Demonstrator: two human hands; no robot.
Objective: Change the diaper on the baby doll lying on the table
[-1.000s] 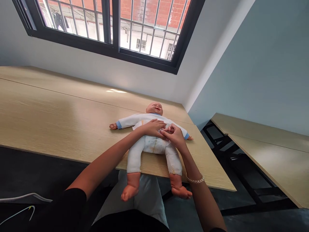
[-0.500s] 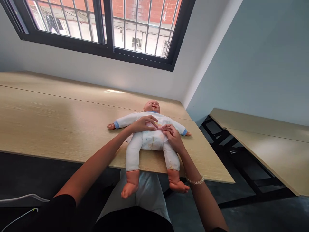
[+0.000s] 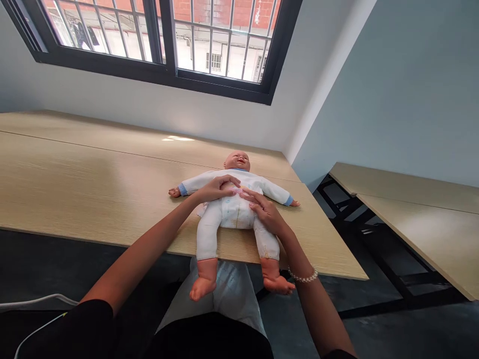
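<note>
My right hand flattens from its pinch, seemingly pressing the diaper beneath; my left hand curves opposite, grip unclear.

1. A pale desk is stretching beneath the right grip.
2. Beyond the grip, a barred window is admitting daylight.
3. Right of it, another table is standing beside a blue-grey wall.

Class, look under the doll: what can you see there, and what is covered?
Under the doll, the wooden table shows between its legs. Its feet overhang the near edge. Anything directly beneath its back is covered by its body.
</note>
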